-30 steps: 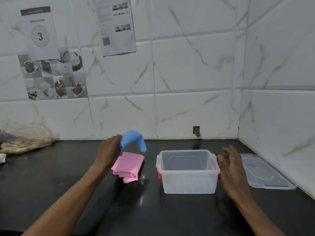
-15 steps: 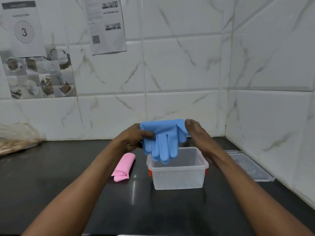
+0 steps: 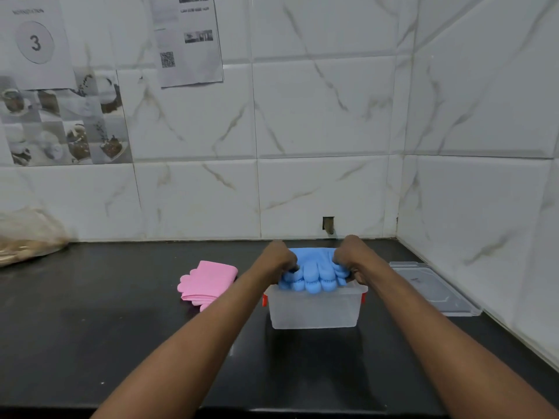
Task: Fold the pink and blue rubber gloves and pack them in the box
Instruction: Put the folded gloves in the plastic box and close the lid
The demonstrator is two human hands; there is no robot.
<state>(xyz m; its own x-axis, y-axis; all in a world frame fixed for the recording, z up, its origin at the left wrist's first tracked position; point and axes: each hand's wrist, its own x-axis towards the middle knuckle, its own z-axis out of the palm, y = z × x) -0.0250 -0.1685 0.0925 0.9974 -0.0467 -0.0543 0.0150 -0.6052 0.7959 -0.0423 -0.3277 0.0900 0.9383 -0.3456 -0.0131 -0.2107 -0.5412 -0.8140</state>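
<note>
**A:** What sits nearest?

**B:** Two bare forearms reach away over the black countertop (image 3: 90,343) toward a clear plastic box (image 3: 314,313). It stands on the counter right of centre, with a red latch (image 3: 265,300) at each end.

**A:** And the hands?

**B:** Both are at the top of the box. The left hand (image 3: 278,258) has its fingers curled into the left edge of the blue rubber gloves (image 3: 314,273). The right hand (image 3: 352,252) grips the right edge the same way.

**A:** Where exactly are the blue gloves?

**B:** Across the box's opening, bunched between the two hands, with the glove fingers draped over the near rim. I cannot tell how deep the rest lies inside.

**A:** The pink pair?

**B:** The pink rubber gloves (image 3: 208,281) lie folded flat on the counter just left of the box, not touching it, finger ends toward the left.

**A:** Anything to the right?

**B:** The clear lid (image 3: 432,288) lies flat on the counter, near the side wall.

**A:** Farther back?

**B:** At the far left is a crinkled plastic bag (image 3: 27,240) holding something tan — too blurred to name. Behind everything is a white marble-patterned tiled wall (image 3: 317,116). A sheet with a circled 3 (image 3: 36,43) hangs at its upper left, with a QR-code sheet (image 3: 187,40) to its right.
</note>
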